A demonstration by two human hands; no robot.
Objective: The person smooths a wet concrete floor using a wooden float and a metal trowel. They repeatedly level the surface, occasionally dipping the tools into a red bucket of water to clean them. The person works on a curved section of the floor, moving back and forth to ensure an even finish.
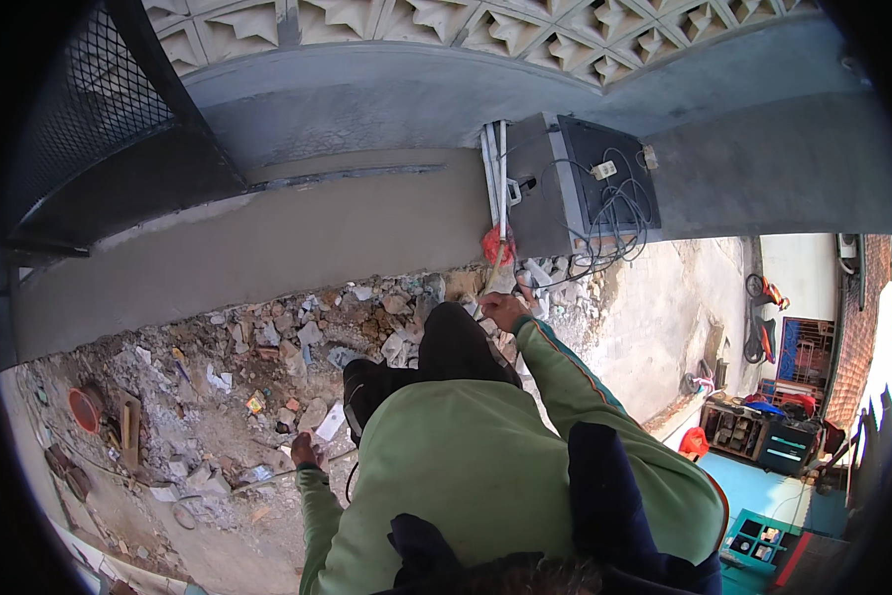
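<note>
My right hand point(505, 310) reaches forward beside my dark-clad knee point(458, 342), its fingers curled in. A narrow yellowish stick point(496, 270) comes down to these fingers from a red plastic bag point(498, 246); what exactly they hold is too small to make out. Lower on the left, my left hand point(307, 452) hangs over the rubble point(267, 347) with its fingers loosely apart and nothing visible in it. Close to it lies a white flat piece point(331, 421). A long thin rod point(267, 481) runs across the ground near that hand.
Long pale bars point(495, 178) lean by a grey box point(609, 174) with coiled cable point(619, 208) on it. A grey plastered wall point(347, 213) borders the rubble. A round orange-brown basin point(85, 409) and a wooden piece point(129, 431) lie far left. Motorbikes point(763, 317) stand at right.
</note>
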